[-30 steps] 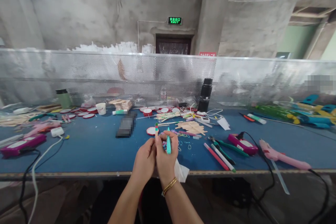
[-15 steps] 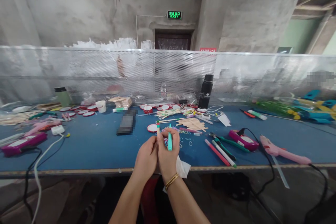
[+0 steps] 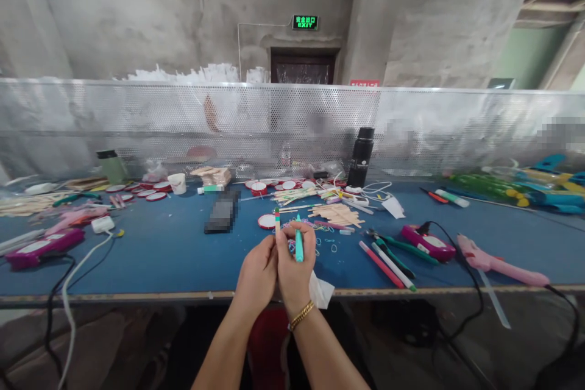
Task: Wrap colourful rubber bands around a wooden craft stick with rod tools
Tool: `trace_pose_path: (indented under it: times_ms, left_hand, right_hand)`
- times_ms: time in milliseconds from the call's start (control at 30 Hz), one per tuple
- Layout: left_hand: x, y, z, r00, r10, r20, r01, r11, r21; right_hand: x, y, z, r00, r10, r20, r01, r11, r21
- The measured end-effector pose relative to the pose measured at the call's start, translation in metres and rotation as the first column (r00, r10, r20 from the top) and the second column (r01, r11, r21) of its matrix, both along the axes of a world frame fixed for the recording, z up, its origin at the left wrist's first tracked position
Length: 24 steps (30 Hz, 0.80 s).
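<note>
Above the table's front edge my two hands are pressed together. My left hand (image 3: 256, 271) is closed on a wooden craft stick (image 3: 277, 223) that points upward, its top end banded in green and red. My right hand (image 3: 295, 268), with a gold bracelet at its wrist, grips a teal marker (image 3: 298, 245) and also touches the stick. The lower part of the stick is hidden by the fingers. Just beyond the hands lie small coloured rubber bands (image 3: 326, 242), a pile of plain craft sticks (image 3: 337, 215) and a round red-rimmed white disc (image 3: 267, 221).
To the right are red and white markers (image 3: 381, 264), green-handled pliers (image 3: 393, 251), a purple device (image 3: 428, 243) and a pink glue gun (image 3: 496, 261). A black phone (image 3: 222, 212) lies left of centre. Behind stands a black thermos (image 3: 361, 158) before a perforated metal screen (image 3: 183, 109).
The view has shifted very slightly, so things sit a little farther right. Both hands keep their hold on the stick and the marker, with hardly any movement.
</note>
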State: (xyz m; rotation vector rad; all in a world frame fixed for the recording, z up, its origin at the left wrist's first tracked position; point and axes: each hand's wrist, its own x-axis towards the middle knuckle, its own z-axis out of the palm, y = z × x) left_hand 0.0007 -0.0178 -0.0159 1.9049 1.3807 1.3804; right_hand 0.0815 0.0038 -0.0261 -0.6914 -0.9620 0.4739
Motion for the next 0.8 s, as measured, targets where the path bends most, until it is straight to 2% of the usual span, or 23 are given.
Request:
trace_pose_path:
  times_ms: [367,800]
  left_hand:
    - [0.0002,0.0009,0.0031,0.998,-0.024,0.066,0.027,0.999,-0.035]
    - [0.0006,0.0001,0.0028,1.0,0.008,-0.022,-0.008,1.0,0.023]
  right_hand:
    - [-0.0004,0.0014,0.0001,1.0,0.013,-0.01,-0.013,1.0,0.003]
    - [0.002,0.0,0.0025,0.999,-0.006,0.036,0.007,1.0,-0.016]
